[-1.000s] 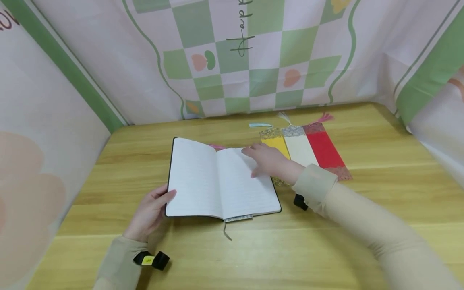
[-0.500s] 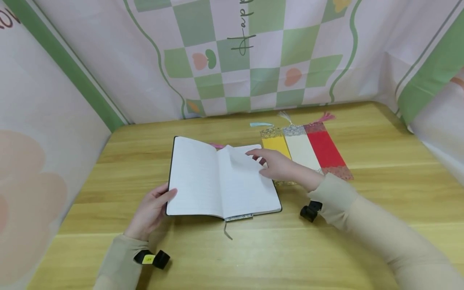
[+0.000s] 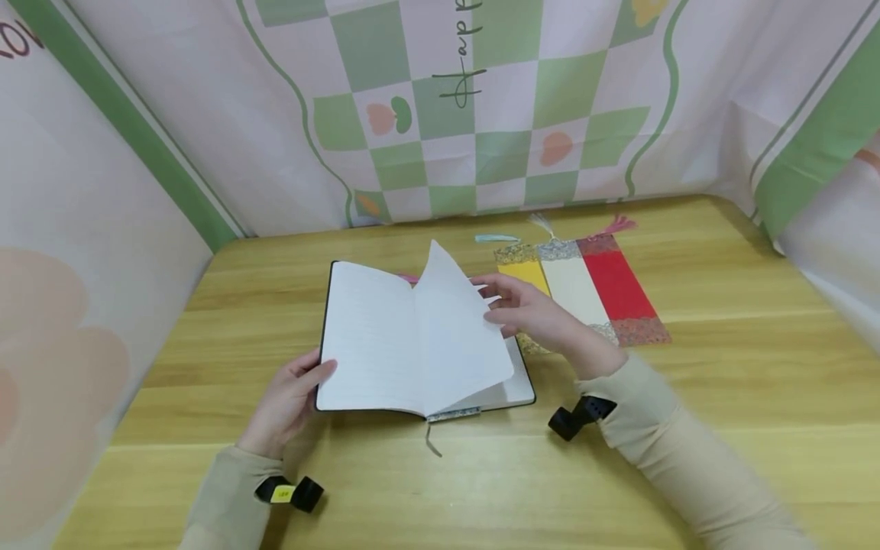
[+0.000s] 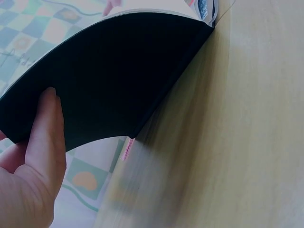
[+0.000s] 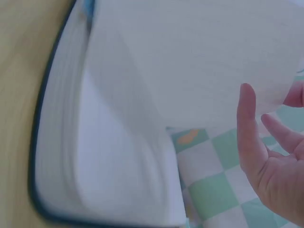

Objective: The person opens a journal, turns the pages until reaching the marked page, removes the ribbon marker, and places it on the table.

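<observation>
An open notebook [image 3: 367, 344] with a black cover [image 4: 104, 71] and white pages is in the middle of the head view. My left hand [image 3: 282, 401] grips its left side, thumb on the page, fingers flat against the cover's back. With my right hand [image 3: 532, 317] I hold the outer edge of a raised page [image 3: 457, 325] between thumb and fingers; its far corner stands up. In the right wrist view, that page [image 5: 213, 61] hangs above the thick page block [image 5: 57, 128]. A patterned strip [image 3: 454, 414] sticks out at the notebook's bottom, beside a thin ribbon [image 3: 432, 441].
Right of the notebook lie yellow [image 3: 525, 275], white [image 3: 574, 286] and red bookmarks [image 3: 614, 284] with patterned ends. A pale blue tassel [image 3: 496, 238] is behind them. Pink strands [image 3: 409, 278] show at the notebook's top. A patterned curtain [image 3: 454, 164] backs the wooden table [image 3: 481, 489].
My right hand has moved from the page's upper part to its right edge, and the page has risen off the stack. My left hand stays on the cover.
</observation>
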